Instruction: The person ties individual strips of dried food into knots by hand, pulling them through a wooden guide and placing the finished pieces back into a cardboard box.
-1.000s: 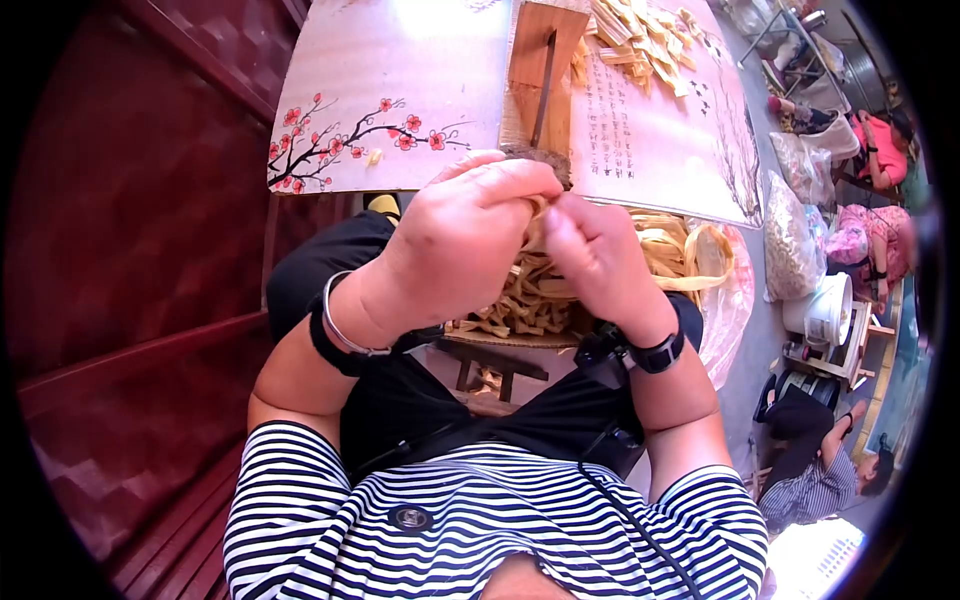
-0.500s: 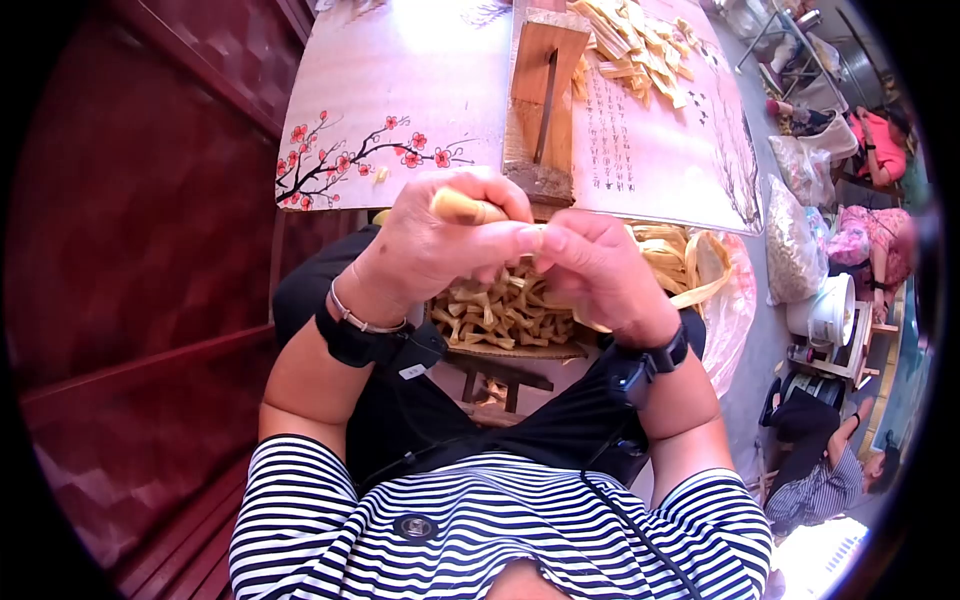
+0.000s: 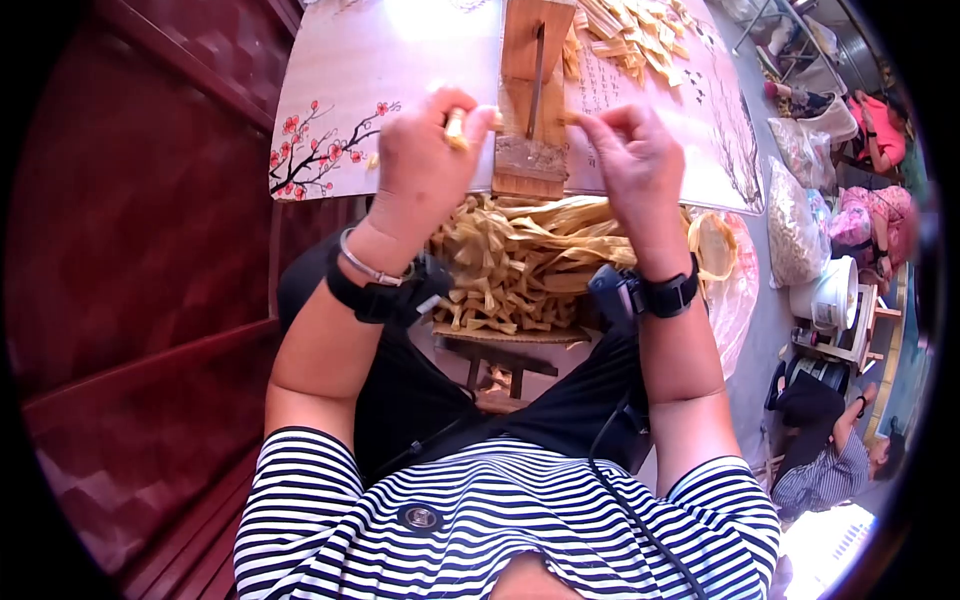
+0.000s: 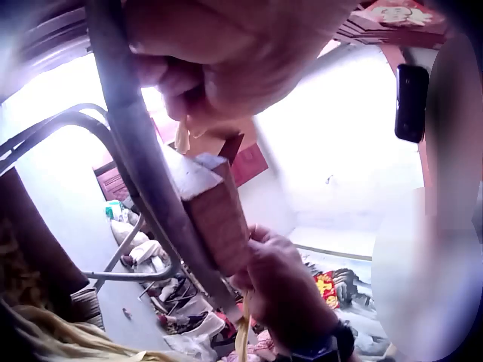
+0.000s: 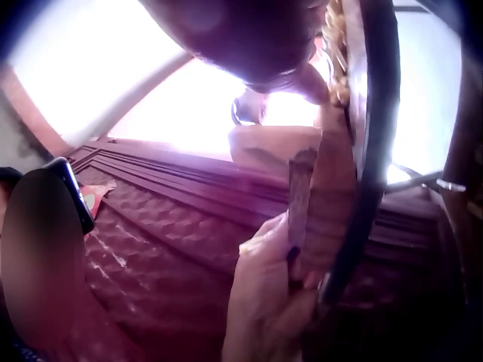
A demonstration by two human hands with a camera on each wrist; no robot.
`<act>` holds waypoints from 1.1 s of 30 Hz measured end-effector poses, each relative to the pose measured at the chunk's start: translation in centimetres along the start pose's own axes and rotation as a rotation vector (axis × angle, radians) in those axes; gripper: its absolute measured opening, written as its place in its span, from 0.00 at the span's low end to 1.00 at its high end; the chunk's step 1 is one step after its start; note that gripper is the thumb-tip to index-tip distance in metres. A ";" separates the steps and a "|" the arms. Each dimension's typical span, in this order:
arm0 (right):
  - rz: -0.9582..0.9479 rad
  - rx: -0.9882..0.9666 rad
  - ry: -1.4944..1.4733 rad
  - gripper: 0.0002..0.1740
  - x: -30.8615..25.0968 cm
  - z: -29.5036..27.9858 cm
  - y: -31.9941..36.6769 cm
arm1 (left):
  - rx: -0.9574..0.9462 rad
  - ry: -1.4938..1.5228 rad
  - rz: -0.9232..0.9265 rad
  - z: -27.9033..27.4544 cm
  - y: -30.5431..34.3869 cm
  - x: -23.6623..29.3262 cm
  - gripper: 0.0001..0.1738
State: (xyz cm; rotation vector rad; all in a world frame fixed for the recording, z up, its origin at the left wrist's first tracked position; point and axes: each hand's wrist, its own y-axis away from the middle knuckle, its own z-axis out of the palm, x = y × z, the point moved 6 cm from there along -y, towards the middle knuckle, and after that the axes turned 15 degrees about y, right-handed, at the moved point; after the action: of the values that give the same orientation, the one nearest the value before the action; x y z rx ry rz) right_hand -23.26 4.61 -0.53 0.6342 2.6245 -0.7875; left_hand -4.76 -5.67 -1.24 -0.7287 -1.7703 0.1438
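Head view, left hand: The left hand [image 3: 425, 170] is raised over the near part of the counter [image 3: 340, 60], a pale board printed with red blossoms. Its fingers curl round a short, folded, pale yellow strip [image 3: 457, 130].
Head view, right hand: The right hand [image 3: 642, 165] is up on the other side, thumb and fingers pinching a small yellow strip end [image 3: 571, 117].
Head view, wooden block: Between the hands stands a brown wooden block [image 3: 530, 165] with a thin dark metal rod [image 3: 536, 90] on it.
Head view, pile: Nearer the striped shirt [image 3: 500, 510], knotted yellow pieces [image 3: 485, 290] lie heaped beside long, flat yellow strips [image 3: 580, 235]. More loose yellow strips [image 3: 635, 40] are spread on the far part of the counter.
Left wrist view, hands: I see the left hand large at the top, a bit of pale strip below its fingers; the right hand is lower, by the block, fingers drawn together, and a yellow length hangs beside it.
Right wrist view, hands: The right hand looms dark at the top, and I can't tell what its fingers grip here. The left hand shows below, near the block, its hold partly hidden.
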 end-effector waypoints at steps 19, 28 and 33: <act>-0.278 -0.268 -0.582 0.11 -5.0 -4.1 3.6 | -0.758 0.588 0.242 0.6 4.5 8.9 0.18; 0.557 -0.792 -1.462 0.09 -6.1 1.7 7.2 | -0.170 -0.026 0.586 -1.5 5.2 9.6 0.13; -0.033 -0.396 -0.828 0.09 -5.2 -1.8 5.1 | -0.417 0.290 0.180 -0.5 3.5 7.0 0.06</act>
State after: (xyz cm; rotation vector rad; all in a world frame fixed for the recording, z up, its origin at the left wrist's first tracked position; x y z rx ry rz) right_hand -16.62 7.78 0.87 0.1019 1.9292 -0.3857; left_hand -3.90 0.75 3.13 -1.1493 -1.4676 -0.2092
